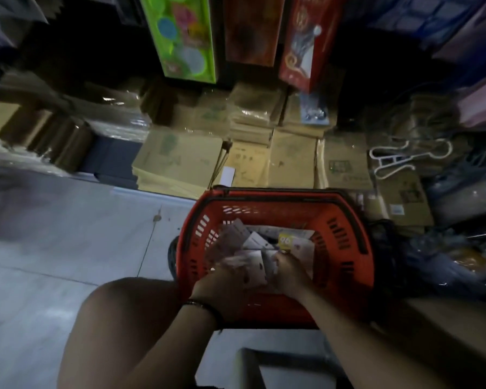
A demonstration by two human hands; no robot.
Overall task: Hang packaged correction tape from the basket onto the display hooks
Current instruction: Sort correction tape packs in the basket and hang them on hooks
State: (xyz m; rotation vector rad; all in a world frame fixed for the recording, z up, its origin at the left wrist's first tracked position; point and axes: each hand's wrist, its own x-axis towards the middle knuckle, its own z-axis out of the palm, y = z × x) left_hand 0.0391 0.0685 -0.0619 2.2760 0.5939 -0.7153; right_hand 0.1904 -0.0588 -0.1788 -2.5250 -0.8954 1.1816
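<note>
I'm looking straight down into the red basket [275, 196], which sits on the grey tiled floor [68, 248] just past centre, towards 5 o'clock. The correction tape packs [254, 241] lie in a loose heap at the bottom of it, pale cards pointing every way, one with a yellow tag [285, 241] at the 1 o'clock side of the heap. Both hands are down in there. The left hand [222, 282], with a dark bracelet [199, 304] at the wrist, has its fingers [236, 261] smeared by blur, so I cannot tell whether they hold a pack. The right hand [291, 273] has bent fingers [277, 261] on the cards; a pinch or just a touch, I cannot tell. A bare knee [129, 318] fills 7 o'clock. Beyond the basket at 12 o'clock, flat brown cartons [177, 161] are stacked along the foot of dim shelving, with a green box [180, 35] and a red box [306, 43] standing above them. White hangers [390, 161] lie at 2 o'clock.
</note>
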